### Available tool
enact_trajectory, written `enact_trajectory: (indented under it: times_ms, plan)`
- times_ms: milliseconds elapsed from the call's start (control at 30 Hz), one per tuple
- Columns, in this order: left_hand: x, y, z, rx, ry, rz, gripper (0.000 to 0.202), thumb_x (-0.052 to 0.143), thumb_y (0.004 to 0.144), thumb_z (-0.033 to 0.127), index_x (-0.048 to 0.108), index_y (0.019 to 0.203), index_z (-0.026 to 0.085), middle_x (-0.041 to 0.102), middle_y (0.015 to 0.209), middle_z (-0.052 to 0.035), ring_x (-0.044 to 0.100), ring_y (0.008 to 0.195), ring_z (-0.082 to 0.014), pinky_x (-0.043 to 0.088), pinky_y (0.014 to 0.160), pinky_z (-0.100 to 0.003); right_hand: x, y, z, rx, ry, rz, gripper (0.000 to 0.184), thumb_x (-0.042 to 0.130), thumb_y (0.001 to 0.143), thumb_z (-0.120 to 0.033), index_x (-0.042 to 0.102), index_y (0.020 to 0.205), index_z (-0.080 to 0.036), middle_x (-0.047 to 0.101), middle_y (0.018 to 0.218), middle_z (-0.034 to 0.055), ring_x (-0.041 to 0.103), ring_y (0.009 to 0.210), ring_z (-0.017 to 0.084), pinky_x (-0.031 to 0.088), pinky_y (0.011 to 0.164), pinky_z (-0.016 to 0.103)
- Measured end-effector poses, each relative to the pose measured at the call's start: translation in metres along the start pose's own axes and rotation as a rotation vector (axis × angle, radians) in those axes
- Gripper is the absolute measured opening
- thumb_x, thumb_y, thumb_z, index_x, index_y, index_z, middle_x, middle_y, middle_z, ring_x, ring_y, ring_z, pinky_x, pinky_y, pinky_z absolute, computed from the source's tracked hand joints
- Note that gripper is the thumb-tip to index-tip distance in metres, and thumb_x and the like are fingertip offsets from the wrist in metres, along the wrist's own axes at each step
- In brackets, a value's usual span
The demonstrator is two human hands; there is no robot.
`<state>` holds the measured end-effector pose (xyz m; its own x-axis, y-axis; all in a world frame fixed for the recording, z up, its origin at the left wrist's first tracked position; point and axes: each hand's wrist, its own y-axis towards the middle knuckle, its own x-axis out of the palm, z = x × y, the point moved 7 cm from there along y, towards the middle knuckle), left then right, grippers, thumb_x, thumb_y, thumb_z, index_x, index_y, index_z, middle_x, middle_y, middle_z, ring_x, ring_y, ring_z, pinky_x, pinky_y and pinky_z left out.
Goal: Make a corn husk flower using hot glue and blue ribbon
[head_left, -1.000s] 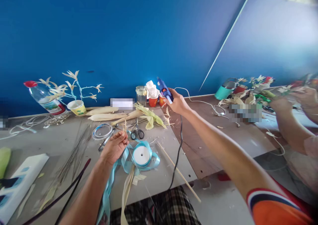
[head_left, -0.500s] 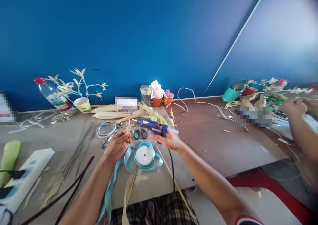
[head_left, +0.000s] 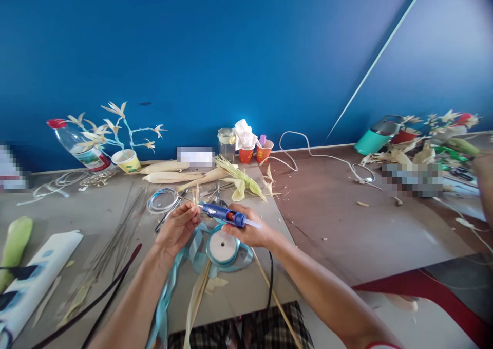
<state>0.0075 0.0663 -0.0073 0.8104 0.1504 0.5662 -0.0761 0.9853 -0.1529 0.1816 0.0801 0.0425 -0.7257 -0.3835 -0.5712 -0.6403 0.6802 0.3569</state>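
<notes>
In my right hand is a blue hot glue gun, a pale glue stick poking out of its back end. Its nozzle points left and meets, or nearly meets, the small piece of dried corn husk pinched upright in the fingers of my left hand. Whether the tip touches the husk I cannot tell. Just below the glue gun lies a spool of light blue ribbon, with loose ribbon trailing to the front edge. Scissors behind the glue gun are mostly hidden.
Corn husks and a coil of wire lie behind my hands. Further back stand a bottle, a yellow cup with husk flowers, a jar and red cups. A power strip lies left. Another person's hand shows at right.
My right hand has brought the glue gun down and left, its nozzle now at the husk piece in my left hand. The view has shifted slightly; the other person's hands have moved mostly out of sight.
</notes>
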Motion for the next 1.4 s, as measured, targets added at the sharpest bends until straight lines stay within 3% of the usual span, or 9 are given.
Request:
enact_trajectory:
  times_ms: [1400]
  plan:
    - [0.0048,-0.0040,0.0037,-0.016,0.009,-0.006,0.016,0.077,0.062,0.015,0.062,0.068,0.014,0.061,0.062,0.0006,0.049,0.051,-0.0061,0.045,0.060,-0.023,-0.0021,-0.0017,-0.0014,-0.014,-0.091,-0.007,0.027,0.054,0.081,-0.042,0.041,0.072,-0.020,0.046,0.067,-0.0011,0.042,0.062,0.014,0.036,0.062,0.026]
